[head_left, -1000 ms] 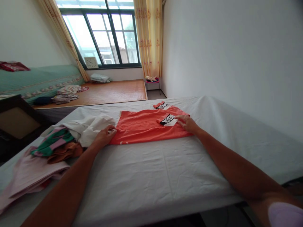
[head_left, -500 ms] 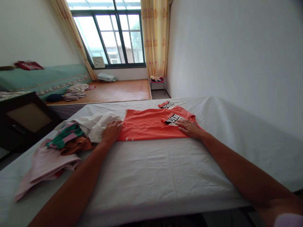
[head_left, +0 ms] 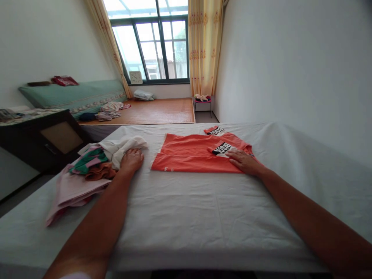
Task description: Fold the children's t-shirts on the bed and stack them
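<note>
An orange T-shirt [head_left: 192, 149] lies folded lengthwise on the white-sheeted surface [head_left: 180, 217], its hem to the left and its collar to the right. Its two sleeves carry black-and-white lettered bands. My right hand [head_left: 245, 162] rests flat on the shirt near the lower sleeve and collar, fingers extended. Left of the hem, my left hand [head_left: 133, 159] lies palm down against a white garment [head_left: 116, 149], its fingers stretched out and gripping nothing I can see. That garment is heaped with a green-and-pink piece [head_left: 88, 161], a rust-brown one [head_left: 100, 171] and a pale pink one [head_left: 72, 188].
A dark cabinet [head_left: 55, 133] stands at the left. Beyond the sheet are a low bed with a brown mat [head_left: 162, 110] and several cloths, a small stool [head_left: 202, 101], and a window with a clock [head_left: 135, 77]. A white wall [head_left: 290, 66] runs along the right.
My left hand has left the shirt's hem and moved left onto the pile's edge. My right hand stays on the shirt. The view has turned slightly left.
</note>
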### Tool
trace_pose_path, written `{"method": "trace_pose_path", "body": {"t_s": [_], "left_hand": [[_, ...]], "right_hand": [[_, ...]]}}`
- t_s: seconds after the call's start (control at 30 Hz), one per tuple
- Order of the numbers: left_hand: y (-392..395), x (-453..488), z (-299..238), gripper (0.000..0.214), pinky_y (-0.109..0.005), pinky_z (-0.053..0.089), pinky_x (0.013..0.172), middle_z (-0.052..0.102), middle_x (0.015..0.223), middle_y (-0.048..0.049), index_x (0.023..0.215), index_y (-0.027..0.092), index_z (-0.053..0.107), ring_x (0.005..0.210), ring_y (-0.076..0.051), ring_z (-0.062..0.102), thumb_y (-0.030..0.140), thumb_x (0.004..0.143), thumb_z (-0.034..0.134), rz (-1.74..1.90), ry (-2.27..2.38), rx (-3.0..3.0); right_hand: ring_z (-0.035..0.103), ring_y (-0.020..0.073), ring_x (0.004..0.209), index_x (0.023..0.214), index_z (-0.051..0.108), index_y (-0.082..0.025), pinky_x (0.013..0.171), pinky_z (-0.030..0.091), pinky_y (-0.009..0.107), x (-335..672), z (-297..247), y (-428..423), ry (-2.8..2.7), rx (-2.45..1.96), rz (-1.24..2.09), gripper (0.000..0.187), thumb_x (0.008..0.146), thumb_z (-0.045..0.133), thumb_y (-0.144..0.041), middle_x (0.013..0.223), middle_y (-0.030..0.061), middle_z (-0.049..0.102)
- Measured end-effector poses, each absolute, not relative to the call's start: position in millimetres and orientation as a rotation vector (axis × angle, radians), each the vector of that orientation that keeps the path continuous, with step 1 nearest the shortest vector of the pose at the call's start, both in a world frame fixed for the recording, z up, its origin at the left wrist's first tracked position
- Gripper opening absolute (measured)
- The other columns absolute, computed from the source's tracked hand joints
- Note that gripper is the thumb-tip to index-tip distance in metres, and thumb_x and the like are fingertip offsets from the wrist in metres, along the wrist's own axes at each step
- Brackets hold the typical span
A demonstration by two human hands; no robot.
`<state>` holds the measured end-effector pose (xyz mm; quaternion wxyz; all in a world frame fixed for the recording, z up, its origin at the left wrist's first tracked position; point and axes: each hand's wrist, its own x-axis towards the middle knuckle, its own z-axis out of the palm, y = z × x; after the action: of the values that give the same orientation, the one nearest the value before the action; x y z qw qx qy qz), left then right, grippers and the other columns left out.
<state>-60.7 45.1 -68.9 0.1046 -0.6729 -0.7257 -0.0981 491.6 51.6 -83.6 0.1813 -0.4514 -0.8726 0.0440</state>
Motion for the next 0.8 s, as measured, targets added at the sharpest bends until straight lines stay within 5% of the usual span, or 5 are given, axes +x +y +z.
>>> {"method": "trace_pose_path", "body": {"t_s": [0.3, 0.57, 0.8], "left_hand": [[35.7, 12.2, -50.3, 0.048, -0.038, 0.03, 0.11, 0.058, 0.131, -0.0076, 0.124, 0.02, 0.061, 0.128, -0.022, 0.044, 0.037, 0.094, 0.027, -0.704, -1.649, -2.422], [21.8, 58.1, -64.1, 0.056, -0.044, 0.019, 0.113, 0.035, 0.151, -0.0034, 0.144, 0.03, 0.039, 0.139, -0.025, 0.03, 0.052, 0.094, 0.029, -0.215, -1.735, -2.658], [19.9, 54.0, -65.4, 0.056, -0.042, 0.02, 0.112, 0.034, 0.152, -0.0072, 0.145, 0.025, 0.036, 0.14, -0.024, 0.03, 0.048, 0.095, 0.026, -0.146, -1.761, -2.569]], "right_hand": [[0.042, 0.0237, 0.131, 0.132, 0.054, -0.024, 0.112, 0.03, 0.047, 477.7, -72.4, 44.1, -2.411, -1.268, 0.045, 0.044, 0.094, 0.037, -0.038, 0.135, 0.0068, 0.055], [0.034, 0.0248, 0.137, 0.14, 0.046, -0.027, 0.113, 0.024, 0.048, 491.7, -88.0, 51.8, -2.426, -1.521, 0.023, 0.052, 0.095, 0.031, -0.049, 0.146, 0.0045, 0.044], [0.035, 0.027, 0.136, 0.143, 0.04, -0.026, 0.111, 0.026, 0.05, 498.5, -91.7, 56.3, -2.286, -1.809, -0.026, 0.055, 0.095, 0.028, -0.05, 0.15, 0.0067, 0.038]]}}
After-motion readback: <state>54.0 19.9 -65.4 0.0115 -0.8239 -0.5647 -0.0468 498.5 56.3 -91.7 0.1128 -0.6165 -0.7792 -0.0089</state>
